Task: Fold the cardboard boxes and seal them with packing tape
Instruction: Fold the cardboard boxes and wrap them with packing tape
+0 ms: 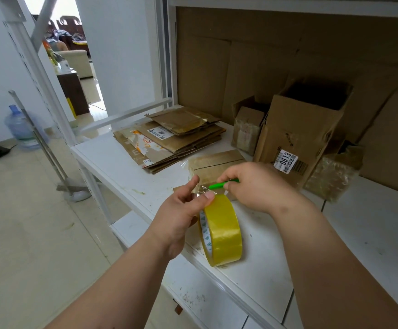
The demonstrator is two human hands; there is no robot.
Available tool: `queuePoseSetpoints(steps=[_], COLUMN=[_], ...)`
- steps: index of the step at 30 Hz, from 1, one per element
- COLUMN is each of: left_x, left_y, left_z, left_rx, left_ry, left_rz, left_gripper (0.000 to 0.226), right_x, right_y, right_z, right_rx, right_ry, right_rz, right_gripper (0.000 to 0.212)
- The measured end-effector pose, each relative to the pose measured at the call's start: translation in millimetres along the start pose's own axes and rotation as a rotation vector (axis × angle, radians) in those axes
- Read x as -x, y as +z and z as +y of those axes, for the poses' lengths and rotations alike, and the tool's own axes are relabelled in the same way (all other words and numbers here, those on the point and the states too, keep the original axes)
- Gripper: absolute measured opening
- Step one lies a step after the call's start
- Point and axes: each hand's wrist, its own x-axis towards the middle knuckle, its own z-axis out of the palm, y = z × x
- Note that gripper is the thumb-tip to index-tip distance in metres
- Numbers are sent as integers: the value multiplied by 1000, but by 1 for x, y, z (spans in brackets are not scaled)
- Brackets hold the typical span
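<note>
The left hand (181,217) holds a yellow roll of packing tape (221,230) upright on its edge at the front of the white shelf (112,162), thumb pressed on the top of the roll, index finger raised and the other fingers hidden behind the roll. A clear strip of tape (193,172) runs from the roll up to the small cardboard box (214,166) just behind it, whose closed top flaps show a dark seam. The right hand (257,186) is curled round a thin green tool (221,185) (its kind cannot be told), with the tip pointing left at the strip near the left thumb.

Behind the small box lies a stack of flattened cardboard boxes (169,143), several bearing printed labels. To the right stands a tall open box (304,134) with a white barcode sticker reading 0613, and 2 smaller tape-wrapped boxes sit beside it, 1 on each side. Large cardboard sheets (264,55) line the back of the shelf. On the floor at the left stand a water jug (21,129) and a dustpan (74,186).
</note>
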Motion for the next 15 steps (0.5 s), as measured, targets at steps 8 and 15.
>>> queuePoseSetpoints(steps=[8,15], left_x=[1,-1], left_y=[2,0], left_z=[3,3], left_rx=[10,-19], left_ry=[-4,-15], left_rz=[-10,-10], left_gripper=[84,84], right_x=[-5,-9], right_y=[-2,-8], right_z=[-16,-17], right_rx=[136,191], right_ry=[-53,-69], right_rz=[-62,-58], right_gripper=[26,24])
